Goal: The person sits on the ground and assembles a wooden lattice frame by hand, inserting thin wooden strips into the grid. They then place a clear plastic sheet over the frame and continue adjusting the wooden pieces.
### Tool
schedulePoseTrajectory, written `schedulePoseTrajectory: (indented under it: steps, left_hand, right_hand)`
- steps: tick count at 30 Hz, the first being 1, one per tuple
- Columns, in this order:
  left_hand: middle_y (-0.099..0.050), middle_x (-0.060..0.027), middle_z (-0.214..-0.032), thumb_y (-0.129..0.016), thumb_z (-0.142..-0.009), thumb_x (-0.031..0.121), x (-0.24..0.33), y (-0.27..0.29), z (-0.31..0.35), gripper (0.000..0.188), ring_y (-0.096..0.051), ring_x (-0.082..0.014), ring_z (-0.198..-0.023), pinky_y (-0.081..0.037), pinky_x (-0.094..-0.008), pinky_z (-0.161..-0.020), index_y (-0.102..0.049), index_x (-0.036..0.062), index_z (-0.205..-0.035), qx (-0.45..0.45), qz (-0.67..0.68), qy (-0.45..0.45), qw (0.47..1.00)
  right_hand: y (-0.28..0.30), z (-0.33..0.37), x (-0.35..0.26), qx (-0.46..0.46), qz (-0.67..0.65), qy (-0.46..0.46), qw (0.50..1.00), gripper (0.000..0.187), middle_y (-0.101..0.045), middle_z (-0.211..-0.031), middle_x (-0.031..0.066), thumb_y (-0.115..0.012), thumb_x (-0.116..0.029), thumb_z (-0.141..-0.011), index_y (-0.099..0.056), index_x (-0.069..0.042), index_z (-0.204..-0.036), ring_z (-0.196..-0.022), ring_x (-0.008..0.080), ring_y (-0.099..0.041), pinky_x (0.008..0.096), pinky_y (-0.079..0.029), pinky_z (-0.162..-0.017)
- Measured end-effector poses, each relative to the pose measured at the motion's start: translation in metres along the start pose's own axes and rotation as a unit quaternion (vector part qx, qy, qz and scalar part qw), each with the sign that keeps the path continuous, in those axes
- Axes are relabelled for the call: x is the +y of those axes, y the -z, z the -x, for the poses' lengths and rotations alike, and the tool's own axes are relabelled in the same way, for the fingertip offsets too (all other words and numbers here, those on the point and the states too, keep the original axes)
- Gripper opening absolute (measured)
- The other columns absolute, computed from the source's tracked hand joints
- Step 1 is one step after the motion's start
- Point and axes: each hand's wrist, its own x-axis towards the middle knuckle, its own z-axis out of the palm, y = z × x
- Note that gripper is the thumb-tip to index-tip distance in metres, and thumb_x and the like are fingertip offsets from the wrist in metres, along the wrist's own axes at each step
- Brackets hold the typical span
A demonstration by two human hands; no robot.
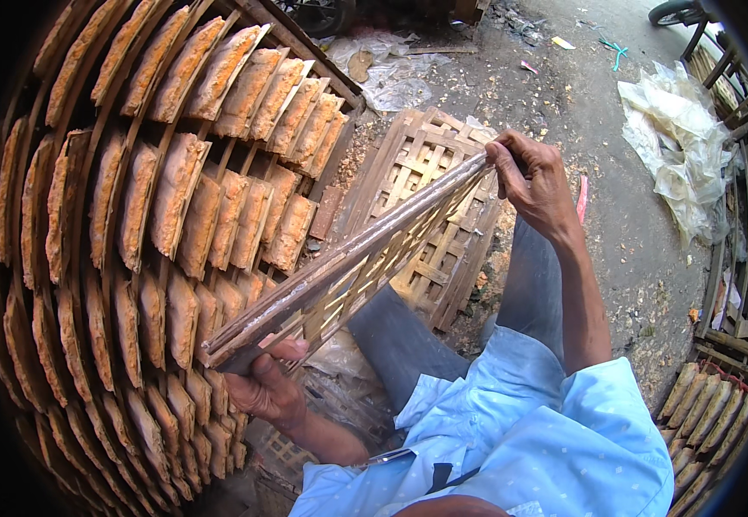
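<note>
The held panel [352, 253] partly hides the lattice panel [410, 161] beyond it.

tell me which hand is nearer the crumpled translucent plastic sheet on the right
Right. The right hand is left of the plastic sheet; the left hand is lower in view and farther left.

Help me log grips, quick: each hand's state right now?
Left hand: closed, holding the woven frame by one end.
Right hand: closed, holding its other end.
</note>
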Motion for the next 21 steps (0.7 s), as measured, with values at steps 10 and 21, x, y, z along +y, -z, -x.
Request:
schedulePoseTrajectory:
  steps: [10, 21]
  left_hand:
    - [-0.062, -0.0105, -0.067, -0.048, -0.115, 0.033, 0.0, 0.0, 0.003, 0.039, -0.063, -0.0182, -0.059, -0.058, -0.0338, -0.06, -0.056, -0.0035, -0.106, 0.003, 0.009, -0.004, 1.0]
    - [-0.06, -0.0103, -0.066, -0.05, -0.115, 0.038, -0.003, 0.006, 0.007, 0.043, -0.063, -0.0187, -0.06, -0.059, -0.0352, -0.06, -0.056, -0.003, -0.104, 0.014, -0.004, 0.01, 1.0]
  right_hand:
    - [0.014, -0.006, 0.017, 0.003, 0.058, -0.017, 0.998, 0.024, -0.068, -0.076, 0.0209, -0.064, -0.018, -0.105, -0.072, 0.003, -0.097, -0.065, 0.0298, -0.065, 0.0454, -0.051, -0.066]
    - [0.031, -0.013, 0.065, 0.031, 0.052, -0.073, 0.996, 0.029, -0.061, -0.062, 0.0073, -0.064, -0.025, -0.107, -0.074, -0.001, -0.095, -0.056, 0.0139, -0.057, 0.0372, -0.046, -0.054]
